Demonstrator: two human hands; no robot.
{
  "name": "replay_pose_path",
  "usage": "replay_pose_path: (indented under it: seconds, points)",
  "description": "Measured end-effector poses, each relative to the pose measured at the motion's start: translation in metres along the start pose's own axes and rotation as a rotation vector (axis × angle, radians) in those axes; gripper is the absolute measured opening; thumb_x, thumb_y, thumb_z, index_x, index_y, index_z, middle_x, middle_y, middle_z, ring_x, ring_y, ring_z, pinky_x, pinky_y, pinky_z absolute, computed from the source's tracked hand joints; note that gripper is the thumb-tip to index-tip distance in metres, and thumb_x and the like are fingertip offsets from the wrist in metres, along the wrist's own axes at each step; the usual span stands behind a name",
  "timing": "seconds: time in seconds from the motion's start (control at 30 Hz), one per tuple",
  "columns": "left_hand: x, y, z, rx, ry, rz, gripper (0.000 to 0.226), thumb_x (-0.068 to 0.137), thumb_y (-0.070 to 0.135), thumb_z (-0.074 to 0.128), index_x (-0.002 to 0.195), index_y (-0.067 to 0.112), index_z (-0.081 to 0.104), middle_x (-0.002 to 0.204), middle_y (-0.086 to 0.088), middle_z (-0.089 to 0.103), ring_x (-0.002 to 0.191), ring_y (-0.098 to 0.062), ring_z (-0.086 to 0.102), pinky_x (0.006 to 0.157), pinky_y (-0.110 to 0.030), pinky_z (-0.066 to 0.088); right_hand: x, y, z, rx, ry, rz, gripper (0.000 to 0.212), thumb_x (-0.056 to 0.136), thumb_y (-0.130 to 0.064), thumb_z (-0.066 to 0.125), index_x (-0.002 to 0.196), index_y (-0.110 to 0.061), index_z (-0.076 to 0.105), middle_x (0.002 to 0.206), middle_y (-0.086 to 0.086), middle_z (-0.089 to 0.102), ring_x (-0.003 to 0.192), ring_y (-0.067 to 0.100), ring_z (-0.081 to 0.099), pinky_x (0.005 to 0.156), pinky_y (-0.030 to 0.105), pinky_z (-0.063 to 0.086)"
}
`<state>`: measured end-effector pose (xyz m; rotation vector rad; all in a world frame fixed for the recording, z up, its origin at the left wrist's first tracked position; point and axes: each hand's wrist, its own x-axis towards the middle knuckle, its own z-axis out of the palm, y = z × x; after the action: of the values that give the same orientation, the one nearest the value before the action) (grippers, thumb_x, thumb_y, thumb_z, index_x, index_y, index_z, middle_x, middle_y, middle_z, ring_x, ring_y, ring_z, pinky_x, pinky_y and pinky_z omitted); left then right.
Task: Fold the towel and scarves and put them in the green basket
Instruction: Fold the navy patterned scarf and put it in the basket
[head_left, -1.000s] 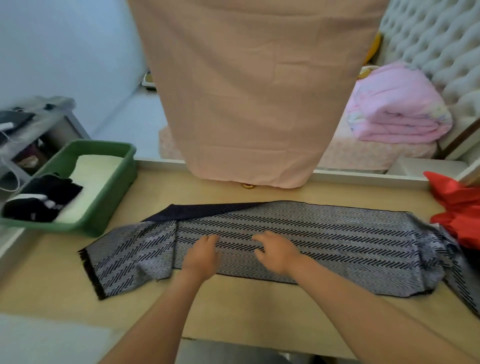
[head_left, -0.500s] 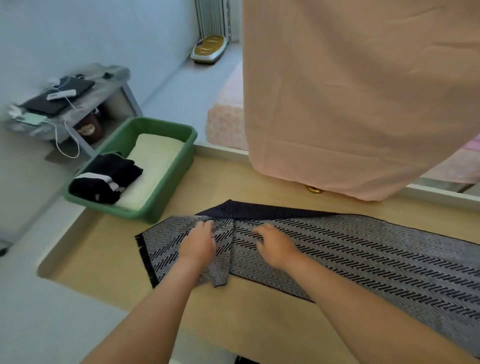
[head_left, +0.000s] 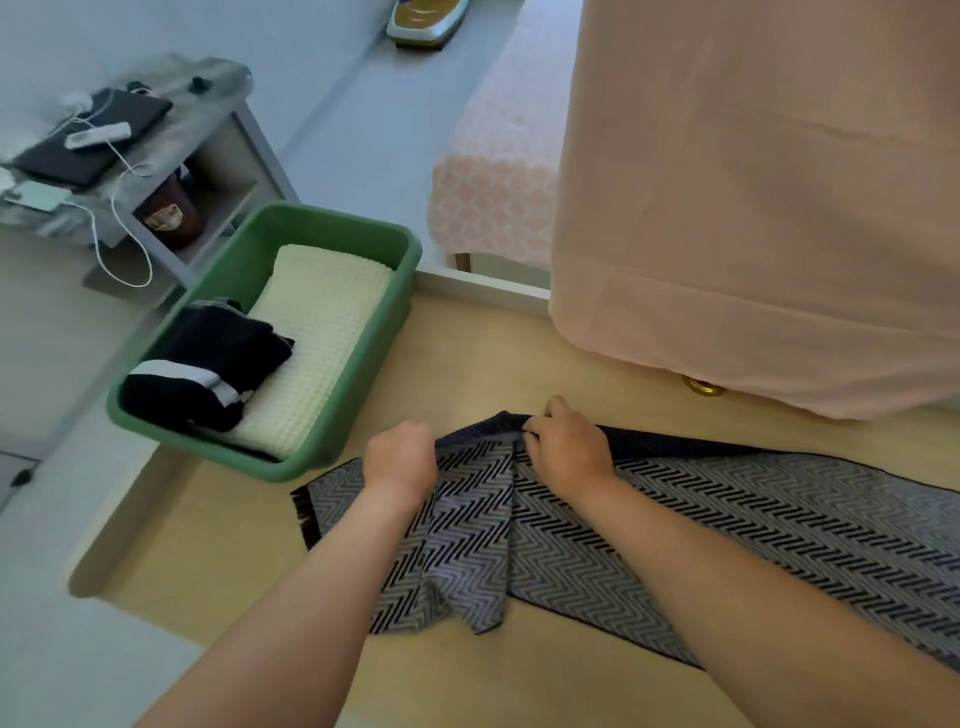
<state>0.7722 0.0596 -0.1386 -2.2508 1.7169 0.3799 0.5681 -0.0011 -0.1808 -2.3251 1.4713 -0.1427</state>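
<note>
On the pale wooden table (head_left: 234, 545), near the green basket (head_left: 340, 410) holding a folded cream towel (head_left: 322, 332) and dark scarf (head_left: 208, 364), the left hand (head_left: 400, 457) and right hand (head_left: 569, 449), fingers curled, grip the herringbone scarf's (head_left: 727, 530) far edge.

Soft even daylight, faint shadows; slight motion blur, wide-angle bending at edges.

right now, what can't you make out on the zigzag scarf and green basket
Head view only:
- grey zigzag woven scarf: right end cut off by frame edge.
- left hand: fingertips hidden behind its knuckles.
- green plastic basket: bottom covered by cream waffle towel and black folded scarf.
</note>
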Motion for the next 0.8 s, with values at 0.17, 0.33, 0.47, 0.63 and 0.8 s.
replay_pose_path:
  seconds: [0.17,0.33,0.47,0.63,0.8]
  points:
    - [0.013,0.007,-0.033,0.030,0.183,-0.014,0.021,0.089,0.031,0.050,0.098,0.013,0.056,0.099,-0.005,0.056,0.073,-0.025,0.062,0.053,-0.026,0.041,0.017,-0.009,-0.025,-0.097,0.130,0.139,0.028,0.100,-0.030,0.039,0.093,-0.015,0.061,0.079,0.005,0.065,0.067,0.028,0.061,0.049,0.031,0.034]
    - [0.033,-0.004,-0.061,0.076,0.284,-0.053,0.017,0.091,0.016,0.053,0.106,0.011,0.046,0.100,-0.005,0.061,0.071,-0.021,0.061,0.043,-0.028,0.026,0.039,-0.011,-0.048,0.006,0.209,0.320,0.031,0.102,-0.031,0.038,0.094,-0.011,0.061,0.084,0.010,0.068,0.076,0.031,0.063,0.056,0.034,0.038]
    - [0.037,-0.004,-0.060,-0.089,0.380,0.009,0.054,0.086,0.008,0.062,0.131,0.011,0.033,0.126,-0.012,0.041,0.084,-0.023,0.057,0.052,-0.032,0.041,0.036,-0.016,-0.039,0.239,0.088,0.354,0.042,0.101,-0.024,0.046,0.142,-0.015,0.045,0.134,0.010,0.059,0.119,0.031,0.057,0.092,0.040,0.049]
    - [0.017,-0.009,-0.009,-0.117,0.217,0.175,0.051,0.090,0.010,0.052,0.138,0.017,0.035,0.141,-0.008,0.040,0.125,-0.028,0.044,0.095,-0.042,0.046,-0.014,-0.036,0.003,0.011,-0.022,0.067,0.070,0.093,-0.024,0.055,0.155,-0.026,0.022,0.157,0.006,0.030,0.143,0.026,0.031,0.116,0.042,0.030]
    - [-0.012,-0.041,0.035,-0.089,-0.143,0.161,0.061,0.100,0.038,0.043,0.154,0.026,0.015,0.164,-0.003,0.000,0.150,-0.027,0.004,0.113,-0.052,0.027,-0.054,-0.048,0.025,-0.072,-0.263,-0.034,0.065,0.098,-0.039,0.053,0.155,-0.040,0.021,0.167,0.002,-0.003,0.153,0.023,-0.004,0.122,0.046,0.004]
